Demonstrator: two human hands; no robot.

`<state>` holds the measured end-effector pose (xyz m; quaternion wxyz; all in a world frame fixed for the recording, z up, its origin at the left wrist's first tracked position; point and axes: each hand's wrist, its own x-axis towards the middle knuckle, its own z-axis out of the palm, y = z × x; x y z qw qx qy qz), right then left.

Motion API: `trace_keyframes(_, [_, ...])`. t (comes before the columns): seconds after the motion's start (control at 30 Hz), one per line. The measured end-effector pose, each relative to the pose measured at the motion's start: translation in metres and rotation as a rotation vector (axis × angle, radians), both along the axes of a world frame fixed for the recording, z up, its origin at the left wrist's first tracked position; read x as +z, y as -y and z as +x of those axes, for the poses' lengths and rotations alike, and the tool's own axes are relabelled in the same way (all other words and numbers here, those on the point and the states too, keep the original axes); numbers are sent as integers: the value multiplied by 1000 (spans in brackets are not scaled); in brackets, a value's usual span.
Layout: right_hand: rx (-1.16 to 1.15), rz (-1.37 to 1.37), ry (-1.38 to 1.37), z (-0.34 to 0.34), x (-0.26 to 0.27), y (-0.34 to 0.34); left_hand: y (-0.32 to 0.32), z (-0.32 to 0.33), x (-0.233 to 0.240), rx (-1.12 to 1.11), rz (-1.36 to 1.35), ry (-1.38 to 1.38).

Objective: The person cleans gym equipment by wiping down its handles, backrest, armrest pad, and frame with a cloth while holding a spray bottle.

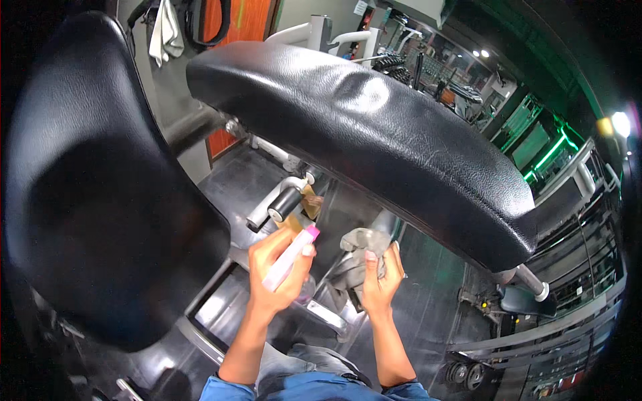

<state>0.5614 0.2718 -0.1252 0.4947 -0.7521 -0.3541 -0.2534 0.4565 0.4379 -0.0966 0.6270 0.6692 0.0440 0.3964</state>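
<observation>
In my left hand is a spray bottle, its pale trigger head tipped with a pink nozzle that points up and away. Part of the clear bottle body shows below the hand. My right hand grips a crumpled grey cloth, whose loose end hangs down. Both hands are apart from the long black padded cushion of a gym machine, which lies across the view beyond them. Its glossy surface shows creases and a dent near the middle.
A black seat or back pad stands close on the left. A chrome lever with a black roller sits under the cushion. Metal frame bars cross the dark floor. A whitish towel hangs behind. Weight plates are at the lower right.
</observation>
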Motion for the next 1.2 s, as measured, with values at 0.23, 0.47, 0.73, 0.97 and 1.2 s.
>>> trace_keyframes(0.23, [81, -185, 40, 6, 24, 29, 16, 56, -12, 28, 17, 13])
trace_keyframes(0.47, [-28, -514, 606, 33, 45, -1, 8, 43, -26, 37, -110, 61])
trace_keyframes(0.73, [-152, -619, 386, 19, 32, -7, 1, 0, -41, -50, -199, -50])
trace_keyframes(0.97, [-307, -289, 413, 23, 26, -28, -11, 8, -52, -123, -58, 19])
trace_keyframes(1.2, [-308, -439, 382, 16, 37, -29, -29, 10, -52, -237, -103, -16])
